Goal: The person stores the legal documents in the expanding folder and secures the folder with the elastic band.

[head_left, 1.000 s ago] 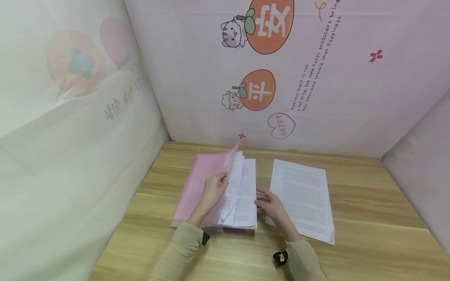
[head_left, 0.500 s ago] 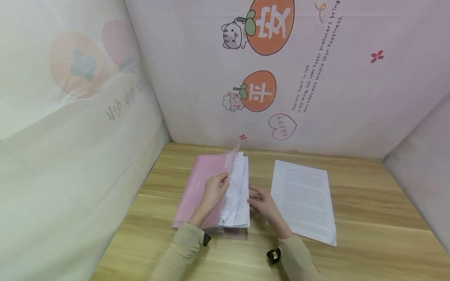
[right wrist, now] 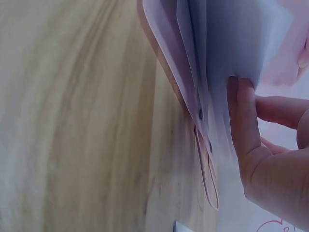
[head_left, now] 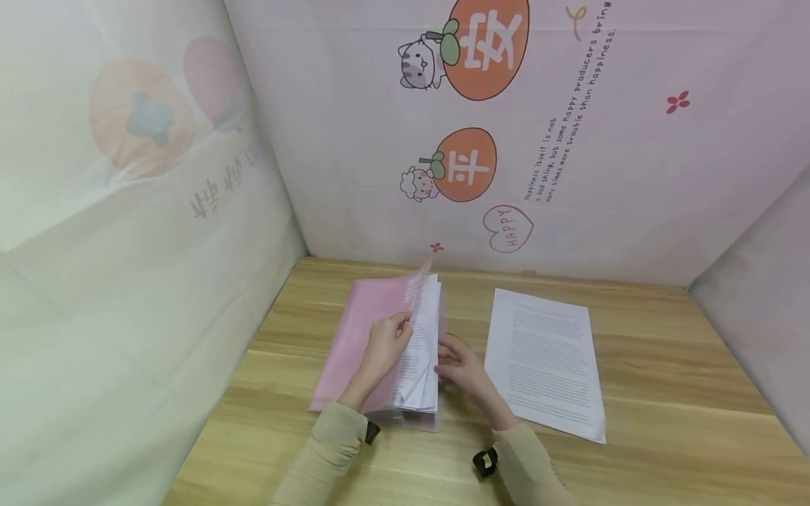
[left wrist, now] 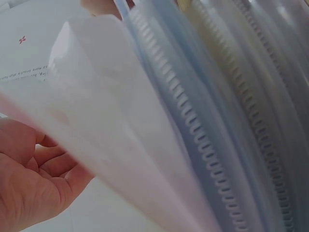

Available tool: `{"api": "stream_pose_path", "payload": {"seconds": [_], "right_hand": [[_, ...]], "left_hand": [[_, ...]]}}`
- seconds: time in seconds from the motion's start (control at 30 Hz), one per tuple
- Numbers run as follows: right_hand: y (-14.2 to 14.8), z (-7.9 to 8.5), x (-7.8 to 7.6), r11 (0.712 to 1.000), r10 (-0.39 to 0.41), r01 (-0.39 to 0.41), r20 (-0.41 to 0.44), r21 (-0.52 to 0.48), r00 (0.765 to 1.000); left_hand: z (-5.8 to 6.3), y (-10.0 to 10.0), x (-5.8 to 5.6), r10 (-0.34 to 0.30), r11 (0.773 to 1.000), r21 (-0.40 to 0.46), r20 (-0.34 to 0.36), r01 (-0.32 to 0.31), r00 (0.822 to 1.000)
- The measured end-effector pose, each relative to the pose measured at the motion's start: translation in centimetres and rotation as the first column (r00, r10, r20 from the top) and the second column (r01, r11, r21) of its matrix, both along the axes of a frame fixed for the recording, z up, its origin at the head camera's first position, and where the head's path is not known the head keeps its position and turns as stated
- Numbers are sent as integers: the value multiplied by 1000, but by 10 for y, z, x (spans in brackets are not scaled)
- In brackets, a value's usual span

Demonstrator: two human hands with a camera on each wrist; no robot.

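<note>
My left hand [head_left: 387, 344] grips the lifted edge of a pink folder's cover [head_left: 354, 330] with curled fingers. Printed paper sheets [head_left: 420, 358] stand inside, under the cover. In the left wrist view, translucent divider pockets [left wrist: 207, 145] with ribbed strips fan out beside the left hand [left wrist: 38, 179]. My right hand [head_left: 465, 365] holds the right edge of the sheets. In the right wrist view, the fingers [right wrist: 244, 125] lie against one face of a sheet [right wrist: 236, 43], with the thumb toward the other. Cover and pages hide parts of the sheets.
To the right lies another printed sheet stack [head_left: 547, 358] on the wooden table [head_left: 664, 393]. An elastic loop [right wrist: 207, 186] hangs at the folder's edge. Printed cloth walls [head_left: 601, 232] enclose the table's back and sides.
My right hand has moved left, bringing the sheets' right edge closer to the lifted cover; the folder's pink back now shows beside them. The left hand stays in place.
</note>
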State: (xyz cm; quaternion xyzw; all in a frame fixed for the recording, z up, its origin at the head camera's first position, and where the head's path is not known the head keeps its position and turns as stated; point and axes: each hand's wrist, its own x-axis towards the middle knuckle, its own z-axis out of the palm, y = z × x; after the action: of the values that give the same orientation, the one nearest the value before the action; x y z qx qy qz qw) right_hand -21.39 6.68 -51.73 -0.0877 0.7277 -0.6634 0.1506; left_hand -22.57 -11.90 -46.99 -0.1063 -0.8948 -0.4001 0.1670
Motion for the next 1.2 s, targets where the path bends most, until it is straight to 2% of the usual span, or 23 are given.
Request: {"api": "stream_pose_path", "payload": {"seconds": [0.23,0.53,0.67,0.9,1.07,1.2], "right_hand": [[-10,-2,2,1000,18,-18,21,13,1000],[-15,2,6,999,15,-15,-2,34,1000],[-16,5,7,998,-17,19,-19,68,1000],[-18,3,1,978,-116,129,-89,164,989],[-20,3,0,980,-135,149,-109,133,985],[-23,5,1,985,-146,153,-78,84,986]], "left_hand": [[2,-1,1,1,1000,5,0,-1,1000],[3,-1,1,4,1000,6,21,-4,1000],[3,-1,1,3,1000,8,18,-3,1000],[3,-2,1,2,1000,4,11,-2,1000],[2,-2,0,4,1000,3,16,-4,1000],[2,-2,0,-3,1000,9,21,3,1000]]}}
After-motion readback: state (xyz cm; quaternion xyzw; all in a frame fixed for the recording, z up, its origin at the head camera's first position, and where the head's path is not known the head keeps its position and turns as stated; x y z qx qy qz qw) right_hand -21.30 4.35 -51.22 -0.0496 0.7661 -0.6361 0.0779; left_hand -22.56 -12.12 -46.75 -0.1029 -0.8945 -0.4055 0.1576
